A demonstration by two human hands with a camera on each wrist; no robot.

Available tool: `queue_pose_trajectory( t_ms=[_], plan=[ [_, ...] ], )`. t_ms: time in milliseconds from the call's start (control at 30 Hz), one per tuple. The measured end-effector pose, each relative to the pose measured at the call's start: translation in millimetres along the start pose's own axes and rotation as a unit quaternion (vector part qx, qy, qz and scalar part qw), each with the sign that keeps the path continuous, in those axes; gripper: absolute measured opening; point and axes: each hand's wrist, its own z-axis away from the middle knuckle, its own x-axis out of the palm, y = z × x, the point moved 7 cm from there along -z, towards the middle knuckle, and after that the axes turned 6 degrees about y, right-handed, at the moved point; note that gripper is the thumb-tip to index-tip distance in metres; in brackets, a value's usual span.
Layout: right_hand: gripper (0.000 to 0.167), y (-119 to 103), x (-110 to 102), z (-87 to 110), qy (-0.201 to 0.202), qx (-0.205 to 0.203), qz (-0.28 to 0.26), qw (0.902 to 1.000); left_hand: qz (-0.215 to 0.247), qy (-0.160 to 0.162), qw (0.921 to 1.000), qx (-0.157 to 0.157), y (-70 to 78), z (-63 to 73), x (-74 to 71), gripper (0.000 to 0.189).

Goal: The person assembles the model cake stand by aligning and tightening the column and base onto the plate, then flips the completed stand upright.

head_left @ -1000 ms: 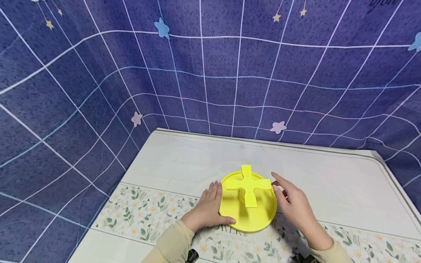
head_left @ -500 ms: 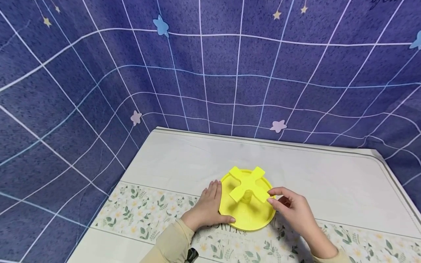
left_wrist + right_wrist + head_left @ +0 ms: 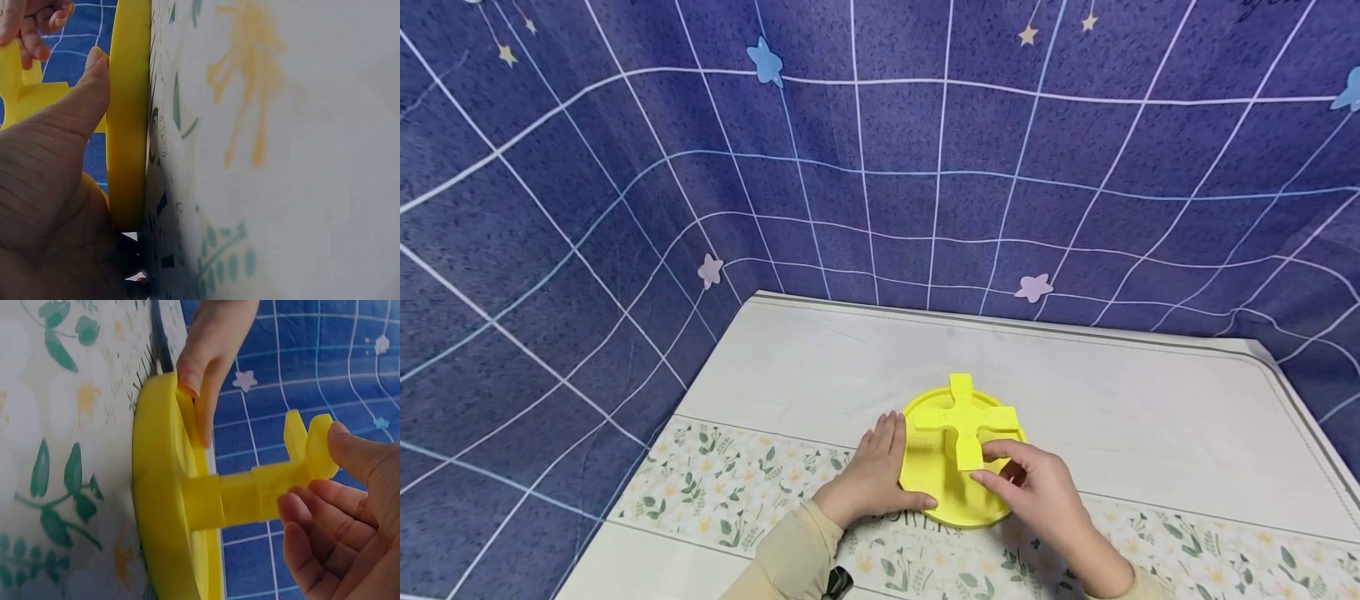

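Observation:
A round, shallow yellow dish with a raised rim lies on the table. From its middle rises a yellow post, topped by a four-armed yellow cross-shaped handle. My left hand rests against the dish's left side, fingers straight and together, thumb on the front rim. The left wrist view shows that thumb over the rim. My right hand pinches the handle's near arm between thumb and fingers. In the right wrist view the right thumb touches that arm, with the other fingers curled below.
A white tablecloth with a floral band covers the table under the dish. Behind and to the left hangs a dark blue curtain with grid lines and stars. A dark strap shows at the left wrist.
The cross-shaped handle has turned through a diagonal position to square again. My right hand has moved left and nearer, from its right arm to the near one. The left hand has stayed still.

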Motion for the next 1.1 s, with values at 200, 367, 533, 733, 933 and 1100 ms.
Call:
queue_pose_trajectory(
  t_ms=[200, 367, 533, 733, 933, 1100],
  plan=[
    [0.023, -7.0, 2.5, -0.7, -0.013, 0.001, 0.037, 0.9992, 0.003, 0.0, 1.0, -0.006, -0.1, 0.2, 0.7, 0.126],
    [0.024, -9.4, -13.9, -4.9, 0.008, -0.016, 0.032, 0.9993, 0.007, -0.003, 0.9999, -0.01, -1.1, 0.6, 2.0, 0.127],
    [0.02, -3.8, -38.7, -16.7, 0.072, -0.023, 0.069, 0.9947, 0.014, -0.005, 0.9998, -0.01, 0.0, 1.4, -0.9, 0.127],
    [0.032, 15.8, -40.9, -21.3, 0.037, 0.014, 0.067, 0.997, 0.019, -0.007, 0.9997, -0.01, -0.3, 1.4, 0.6, 0.127],
    [0.034, 30.5, -33.2, -18.7, -0.013, 0.073, 0.013, 0.9972, 0.019, -0.008, 0.9998, -0.007, -0.7, 0.7, 1.7, 0.126],
    [0.026, 29.8, -34.2, -14.8, -0.018, 0.088, 0.009, 0.9959, 0.022, -0.007, 0.9997, -0.005, -0.9, 0.9, 0.9, 0.127]
  ],
)
